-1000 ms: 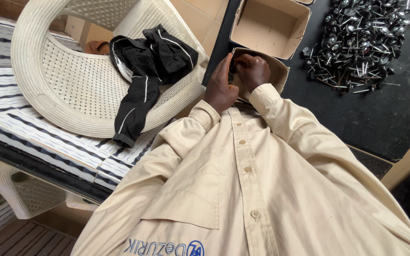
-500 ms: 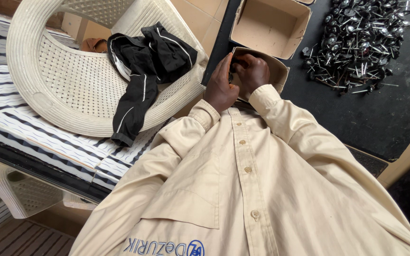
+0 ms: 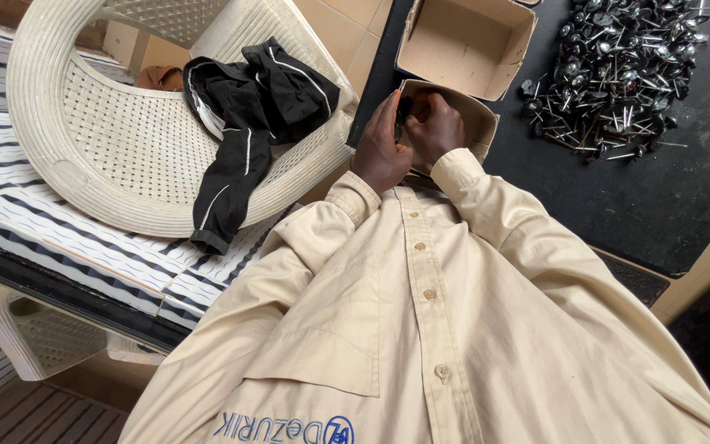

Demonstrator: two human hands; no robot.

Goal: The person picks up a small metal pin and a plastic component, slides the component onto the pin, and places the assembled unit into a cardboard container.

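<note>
My left hand (image 3: 378, 141) and my right hand (image 3: 439, 125) are pressed together just above a small open cardboard box (image 3: 477, 115). Between the fingertips of both hands sits a small dark object (image 3: 404, 107), mostly hidden by my fingers. My beige shirt sleeves run down from both wrists. A heap of dark-capped metal nails (image 3: 618, 70) lies on the black mat (image 3: 634, 197), to the right of my hands.
A second open cardboard box (image 3: 463, 41) stands beyond the first. To the left, a white woven plastic chair (image 3: 117, 156) holds a black garment (image 3: 244, 115) and rests on a striped mat (image 3: 84, 238). A tan tiled floor (image 3: 343, 29) shows between them.
My hands stay together at the small box, with only slight finger movement. The view has shifted a little.
</note>
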